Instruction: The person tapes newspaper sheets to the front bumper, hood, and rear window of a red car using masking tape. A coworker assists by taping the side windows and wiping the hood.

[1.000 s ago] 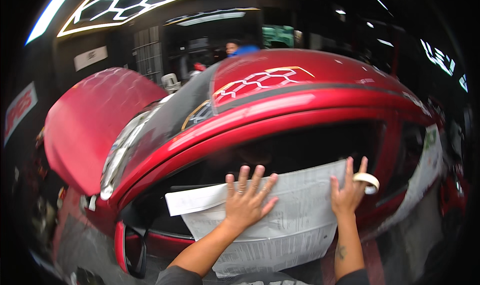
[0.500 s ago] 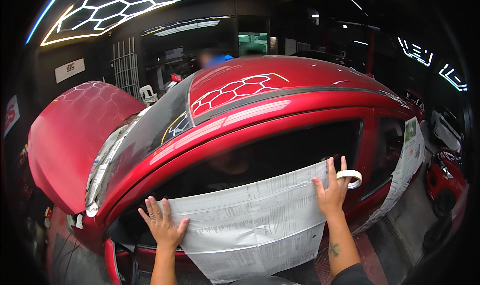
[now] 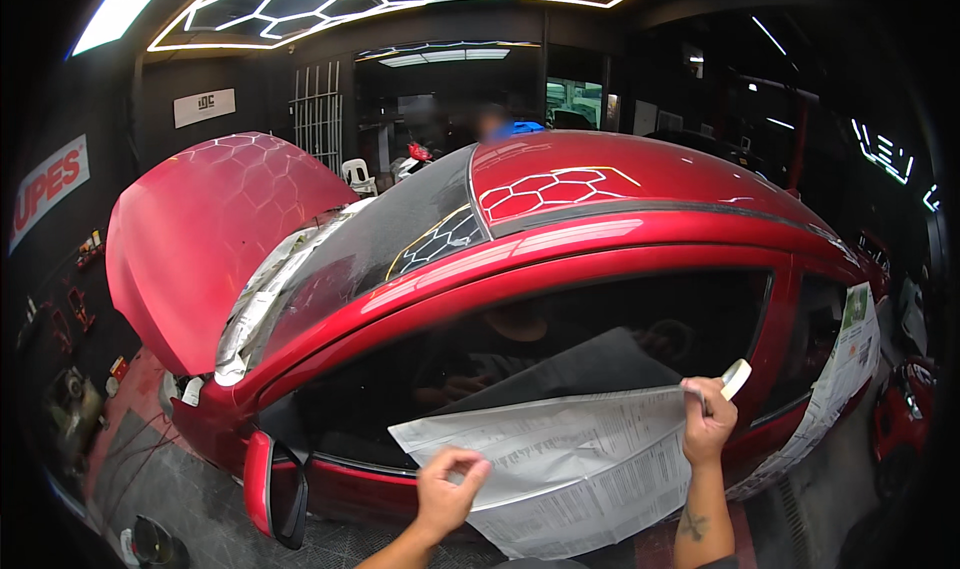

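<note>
Newspaper sheet (image 3: 560,459) lies over the red car (image 3: 600,239) door window, lower centre of frame. Left hand (image 3: 447,489) pinches its lower edge, fingers together. Right hand (image 3: 708,421) grips the sheet's top right corner w/ a tape roll (image 3: 736,378), fingers closed.

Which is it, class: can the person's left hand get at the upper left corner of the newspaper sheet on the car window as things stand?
Probably yes: the left hand sits on the newspaper sheet, with nothing between it and that corner.

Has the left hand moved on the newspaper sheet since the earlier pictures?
Yes. The left hand, earlier flat on the printed newspaper sheet, now pinches its lower edge, lower against the red car door.
</note>
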